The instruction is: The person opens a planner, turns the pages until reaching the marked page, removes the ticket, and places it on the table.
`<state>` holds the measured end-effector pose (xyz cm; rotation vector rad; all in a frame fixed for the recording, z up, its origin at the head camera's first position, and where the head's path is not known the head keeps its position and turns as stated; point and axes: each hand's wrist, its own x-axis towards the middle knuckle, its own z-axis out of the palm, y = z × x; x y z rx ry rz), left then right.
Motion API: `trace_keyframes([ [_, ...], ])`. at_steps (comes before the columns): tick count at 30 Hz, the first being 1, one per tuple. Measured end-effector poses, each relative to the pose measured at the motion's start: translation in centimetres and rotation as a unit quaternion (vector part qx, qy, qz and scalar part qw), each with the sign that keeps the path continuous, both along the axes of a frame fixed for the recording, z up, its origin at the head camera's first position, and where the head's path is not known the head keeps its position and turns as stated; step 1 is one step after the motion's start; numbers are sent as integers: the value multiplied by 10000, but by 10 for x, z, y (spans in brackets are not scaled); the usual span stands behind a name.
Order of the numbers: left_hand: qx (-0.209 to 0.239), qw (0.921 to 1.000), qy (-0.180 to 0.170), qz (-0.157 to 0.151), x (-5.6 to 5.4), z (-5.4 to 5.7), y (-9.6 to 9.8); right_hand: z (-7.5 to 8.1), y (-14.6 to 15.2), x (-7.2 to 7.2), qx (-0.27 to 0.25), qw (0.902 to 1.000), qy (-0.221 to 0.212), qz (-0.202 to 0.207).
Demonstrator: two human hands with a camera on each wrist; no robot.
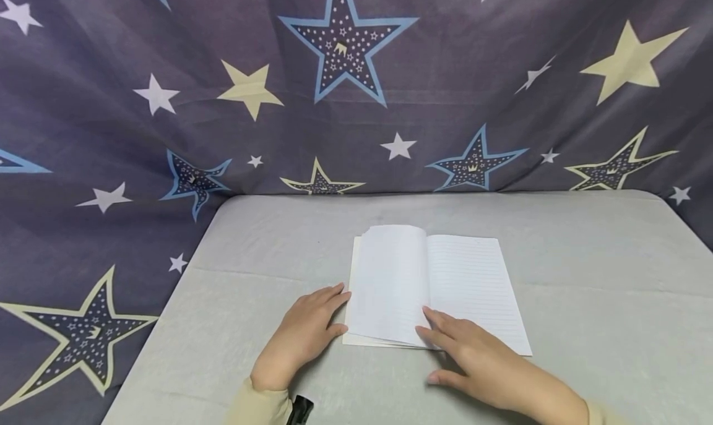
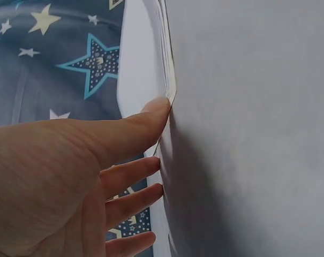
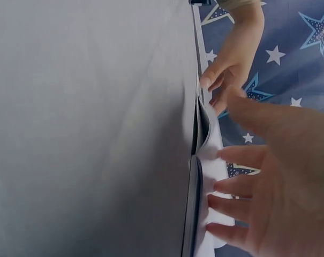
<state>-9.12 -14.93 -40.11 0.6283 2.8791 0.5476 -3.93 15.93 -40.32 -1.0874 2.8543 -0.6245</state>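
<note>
We had the notebook (image 1: 445,289) lying open near the middle of the desk (image 1: 585,289), its spine running away from us toward the backdrop, so the long axis pointed from the near edge to the far edge, with a slight lean to the left at the top. The right page showed ruled lines and lay flat; the left page arched up at the spine, not fully settled.

Our right hand (image 1: 479,363) came in from the lower right, its fingers (image 1: 440,326) straight and a little spread, the tips resting on the bottom edge of the pages right at the spine. From the right wrist view we saw those fingers (image 3: 231,184) fanned beside the paper edges, and the sheets (image 3: 207,128) bowed apart there.

Our left hand (image 1: 303,341) lay flat on the desk just left of the notebook, fingers loosely together, the tips touching the left page edge. In the left wrist view the thumb (image 2: 145,120) pressed against the stack's corner (image 2: 170,91).

Behind the desk hung a dark cloth with stars (image 1: 345,41), draped down the left side as well. A cream sleeve (image 1: 262,409) covered the left wrist.
</note>
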Motion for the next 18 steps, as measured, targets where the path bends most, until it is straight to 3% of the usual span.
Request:
trace_keyframes([
  [4,24,9999,106,76,-1,-1,0,-2,-1,4,179,9997,-148,59],
  [8,137,9997,109,-159,0,-1,5,-3,-1,5,216,9996,-68,158],
  [12,114,9987,-89,-488,3,0,12,-3,2,6,43,9982,412,422],
  [18,119,9983,-68,-572,6,1,16,1,21,2,-493,9912,1129,494],
])
